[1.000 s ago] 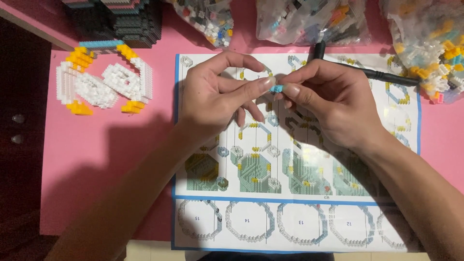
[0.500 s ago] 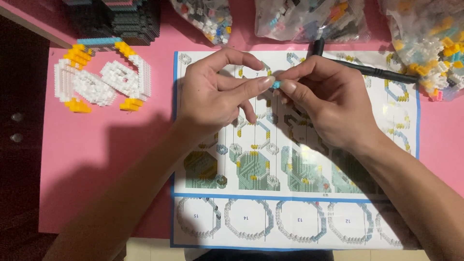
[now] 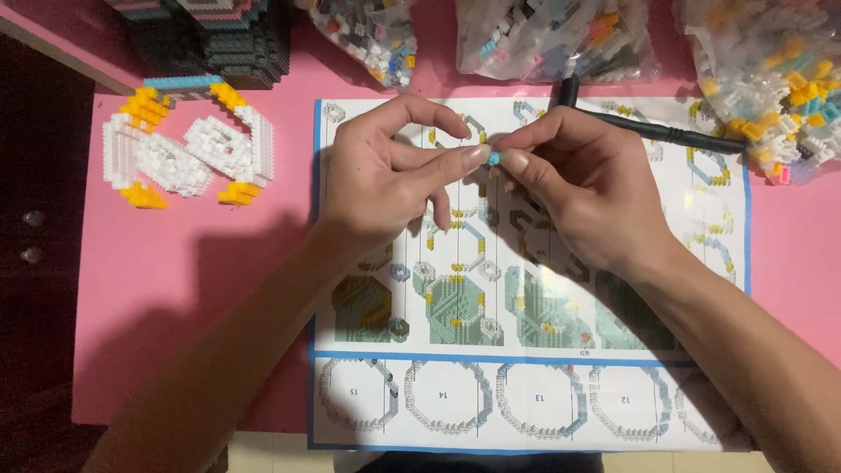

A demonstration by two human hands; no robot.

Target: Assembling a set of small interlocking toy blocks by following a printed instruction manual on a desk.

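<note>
My left hand [image 3: 385,180] and my right hand [image 3: 583,197] meet fingertip to fingertip over a large printed instruction sheet [image 3: 526,403]. Between the tips of both hands sits a tiny light blue brick [image 3: 493,158], pinched from both sides. A black pen-like tool [image 3: 666,133] lies across the sheet's top right, just beyond my right hand. At the left of the pink table [image 3: 193,307] lies a white and yellow brick build [image 3: 184,151] with a blue strip on top.
Clear bags of small mixed bricks [image 3: 552,35] stand along the far edge, another bag [image 3: 762,70] at the right. A dark stacked brick build [image 3: 219,35] sits at the far left. The table's left edge drops to a dark surface [image 3: 35,245].
Both hands stay together on the small blue brick; they have shifted only slightly. The view has drifted a little.
</note>
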